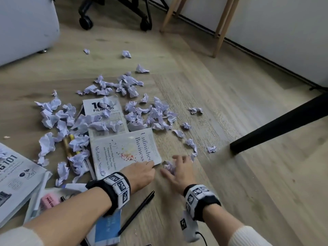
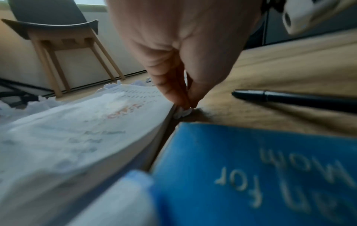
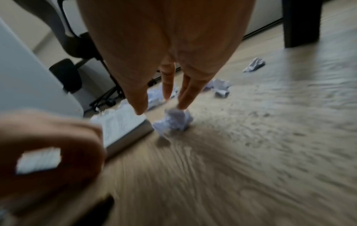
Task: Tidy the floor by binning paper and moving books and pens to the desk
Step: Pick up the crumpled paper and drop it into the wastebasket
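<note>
Floor: pale wood planks (image 1: 230,107), strewn with crumpled paper (image 1: 110,105), with a wheeled chair base (image 1: 115,13) and wooden stool legs (image 1: 220,23) at the far side.
Books: a white book (image 1: 124,151) lay flat amid the paper; another (image 1: 104,110) lay behind it under scraps, a blue one (image 2: 260,175) nearer the person.
Pen: a black pen (image 1: 136,212) lay on the floor between the forearms.
Left hand (image 1: 142,173): fingertips (image 2: 181,99) pinched together on a small paper scrap (image 2: 181,113) at the white book's near corner.
Right hand (image 1: 179,172): fingers (image 3: 183,94) straight and spread, tips touching a paper ball (image 3: 173,120) just beside the book, not closed round it.
</note>
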